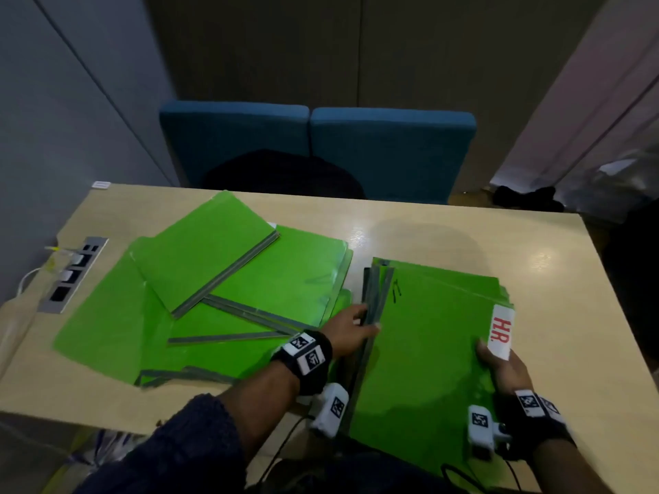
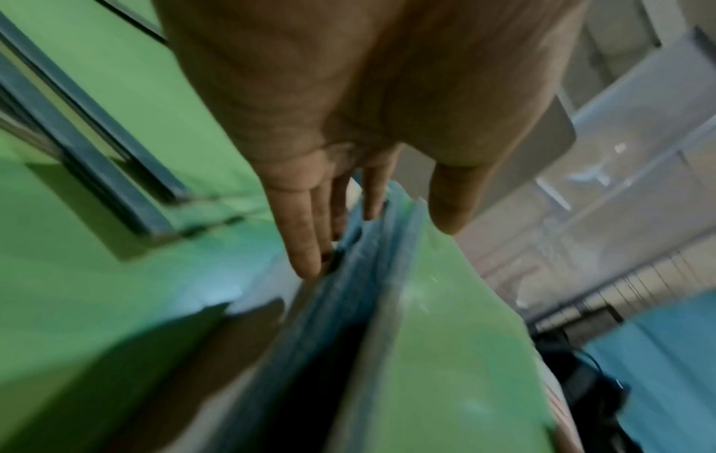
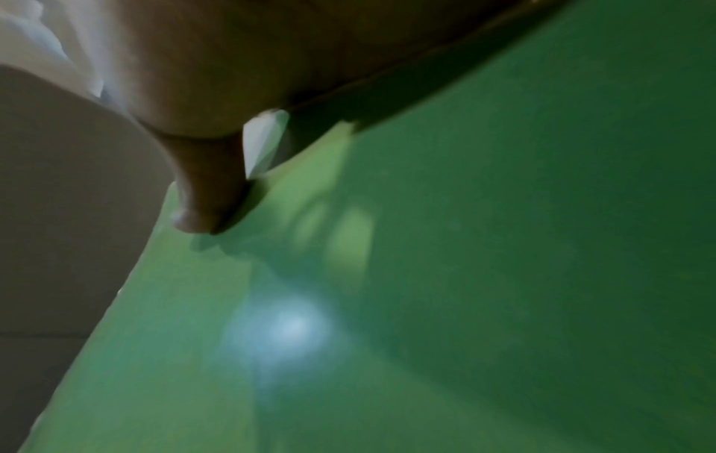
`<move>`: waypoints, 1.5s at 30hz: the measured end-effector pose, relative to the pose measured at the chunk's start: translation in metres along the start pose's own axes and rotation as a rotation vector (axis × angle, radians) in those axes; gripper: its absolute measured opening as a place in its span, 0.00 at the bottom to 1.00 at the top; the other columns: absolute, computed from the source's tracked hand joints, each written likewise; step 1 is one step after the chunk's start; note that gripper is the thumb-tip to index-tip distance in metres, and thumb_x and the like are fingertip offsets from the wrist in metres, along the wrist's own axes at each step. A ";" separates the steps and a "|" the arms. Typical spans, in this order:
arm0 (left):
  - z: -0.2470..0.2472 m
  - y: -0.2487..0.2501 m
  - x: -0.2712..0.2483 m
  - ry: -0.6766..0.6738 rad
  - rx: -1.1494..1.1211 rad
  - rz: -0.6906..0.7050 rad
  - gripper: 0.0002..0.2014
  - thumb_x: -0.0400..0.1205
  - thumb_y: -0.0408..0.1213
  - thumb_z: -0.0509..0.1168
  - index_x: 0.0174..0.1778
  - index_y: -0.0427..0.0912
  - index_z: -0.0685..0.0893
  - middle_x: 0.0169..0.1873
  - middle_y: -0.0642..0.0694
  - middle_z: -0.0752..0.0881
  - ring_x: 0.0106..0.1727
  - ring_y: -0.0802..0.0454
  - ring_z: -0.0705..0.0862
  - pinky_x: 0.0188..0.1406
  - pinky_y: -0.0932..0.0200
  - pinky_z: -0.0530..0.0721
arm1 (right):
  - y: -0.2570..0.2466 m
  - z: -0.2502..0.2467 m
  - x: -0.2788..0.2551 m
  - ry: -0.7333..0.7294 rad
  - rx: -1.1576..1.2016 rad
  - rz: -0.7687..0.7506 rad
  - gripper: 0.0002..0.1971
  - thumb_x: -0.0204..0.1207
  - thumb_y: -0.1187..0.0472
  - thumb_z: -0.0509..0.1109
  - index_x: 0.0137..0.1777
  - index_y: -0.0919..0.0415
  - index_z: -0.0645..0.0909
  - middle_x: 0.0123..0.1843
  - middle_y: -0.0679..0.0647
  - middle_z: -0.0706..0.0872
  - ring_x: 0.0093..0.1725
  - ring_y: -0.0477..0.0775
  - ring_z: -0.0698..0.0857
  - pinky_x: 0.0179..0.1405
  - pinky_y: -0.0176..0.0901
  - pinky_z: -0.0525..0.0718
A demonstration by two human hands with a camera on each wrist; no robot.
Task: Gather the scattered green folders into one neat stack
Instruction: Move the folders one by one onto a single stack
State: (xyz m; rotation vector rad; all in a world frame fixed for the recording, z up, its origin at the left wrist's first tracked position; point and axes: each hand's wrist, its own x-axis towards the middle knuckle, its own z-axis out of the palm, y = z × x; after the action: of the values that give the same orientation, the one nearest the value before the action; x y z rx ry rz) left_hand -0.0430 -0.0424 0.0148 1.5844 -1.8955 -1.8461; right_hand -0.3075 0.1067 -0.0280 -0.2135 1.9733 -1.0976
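From the head view, a pale wooden tabletop fills the lower half, with two blue upholstered chairs behind its far edge and grey wall panels to either side. A metal socket panel is set into the tabletop's left side, a white cable leading off it. Loose glossy green folders lie overlapping at odd angles on the left half. A gathered stack of green folders sits at the near right, overhanging the near edge, its top folder bearing a white label with red "H.R.". The far right corner of the tabletop lies bare.

The left hand presses straight fingers against the stack's left edge; the right hand grips its right edge, thumb on top.

The left wrist view shows the left fingers along the grey spines.

The right wrist view shows the thumb on green cover.
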 end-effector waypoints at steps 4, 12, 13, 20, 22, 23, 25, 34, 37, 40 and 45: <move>-0.077 -0.029 -0.001 0.393 0.153 0.032 0.28 0.83 0.39 0.66 0.80 0.52 0.68 0.82 0.48 0.65 0.80 0.45 0.67 0.79 0.51 0.67 | -0.021 0.005 0.011 -0.036 0.086 -0.028 0.38 0.50 0.39 0.86 0.57 0.60 0.84 0.52 0.67 0.90 0.52 0.73 0.88 0.54 0.74 0.85; -0.202 -0.146 -0.016 0.513 0.703 -0.356 0.49 0.78 0.55 0.68 0.86 0.50 0.42 0.86 0.45 0.43 0.86 0.40 0.43 0.81 0.34 0.58 | -0.075 0.063 0.036 -0.020 -0.091 -0.084 0.22 0.72 0.47 0.78 0.57 0.64 0.83 0.52 0.64 0.88 0.52 0.67 0.86 0.56 0.60 0.84; -0.208 -0.154 -0.019 0.491 0.700 -0.369 0.50 0.79 0.57 0.67 0.85 0.51 0.38 0.86 0.45 0.46 0.86 0.40 0.45 0.80 0.32 0.59 | -0.074 0.068 0.039 -0.004 -0.153 -0.080 0.22 0.72 0.46 0.78 0.55 0.63 0.82 0.51 0.64 0.88 0.49 0.67 0.85 0.53 0.57 0.84; -0.217 -0.177 -0.025 0.519 0.743 -0.344 0.40 0.75 0.65 0.65 0.81 0.54 0.60 0.72 0.40 0.65 0.74 0.38 0.65 0.68 0.35 0.75 | -0.050 0.067 0.050 0.056 -0.380 0.014 0.24 0.77 0.42 0.72 0.53 0.66 0.81 0.50 0.70 0.86 0.41 0.66 0.82 0.41 0.52 0.77; -0.220 -0.180 -0.025 0.518 0.712 -0.340 0.35 0.74 0.64 0.68 0.75 0.56 0.68 0.79 0.44 0.58 0.80 0.39 0.59 0.71 0.28 0.68 | -0.045 0.064 0.048 0.069 -0.397 0.033 0.25 0.78 0.42 0.71 0.55 0.67 0.81 0.45 0.68 0.85 0.39 0.65 0.81 0.39 0.51 0.76; -0.221 -0.182 -0.024 0.506 0.706 -0.334 0.34 0.74 0.62 0.68 0.74 0.56 0.67 0.81 0.46 0.56 0.82 0.40 0.57 0.70 0.25 0.65 | -0.044 0.062 0.048 0.079 -0.406 0.041 0.26 0.78 0.41 0.71 0.55 0.67 0.81 0.45 0.68 0.85 0.39 0.64 0.80 0.39 0.51 0.75; -0.221 -0.185 -0.022 0.507 0.716 -0.314 0.32 0.76 0.59 0.68 0.73 0.55 0.67 0.79 0.45 0.62 0.79 0.41 0.63 0.67 0.25 0.71 | -0.043 0.059 0.048 0.086 -0.424 0.055 0.27 0.77 0.40 0.70 0.54 0.67 0.81 0.47 0.69 0.85 0.38 0.64 0.81 0.39 0.51 0.76; -0.211 -0.174 -0.018 0.490 0.947 -0.259 0.43 0.81 0.41 0.66 0.85 0.43 0.45 0.66 0.40 0.79 0.67 0.40 0.75 0.61 0.36 0.79 | -0.043 0.056 0.049 0.080 -0.452 0.085 0.24 0.78 0.41 0.70 0.57 0.64 0.82 0.53 0.68 0.85 0.43 0.65 0.83 0.44 0.51 0.77; -0.214 -0.172 -0.014 0.429 0.986 -0.227 0.31 0.79 0.34 0.65 0.78 0.41 0.64 0.72 0.38 0.72 0.72 0.39 0.70 0.68 0.31 0.74 | -0.045 0.056 0.049 0.092 -0.454 0.096 0.22 0.79 0.43 0.71 0.57 0.63 0.80 0.54 0.67 0.83 0.41 0.63 0.80 0.46 0.50 0.75; -0.218 -0.170 -0.010 0.473 0.800 -0.236 0.27 0.77 0.23 0.62 0.73 0.35 0.66 0.75 0.33 0.67 0.74 0.35 0.70 0.68 0.34 0.76 | -0.047 0.058 0.046 0.087 -0.455 0.100 0.21 0.79 0.44 0.70 0.57 0.63 0.79 0.54 0.66 0.81 0.41 0.62 0.79 0.47 0.50 0.73; -0.225 -0.160 -0.014 0.421 0.847 -0.255 0.41 0.73 0.44 0.73 0.81 0.51 0.61 0.81 0.43 0.59 0.78 0.40 0.67 0.72 0.33 0.73 | -0.047 0.058 0.043 0.098 -0.430 0.112 0.22 0.78 0.43 0.71 0.57 0.63 0.79 0.53 0.66 0.83 0.38 0.61 0.79 0.44 0.50 0.75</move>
State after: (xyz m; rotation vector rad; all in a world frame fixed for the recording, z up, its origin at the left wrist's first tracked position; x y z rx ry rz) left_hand 0.2053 -0.1523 -0.0360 2.2731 -2.4641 -0.6112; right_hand -0.3030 0.0210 -0.0328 -0.2766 2.2650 -0.6122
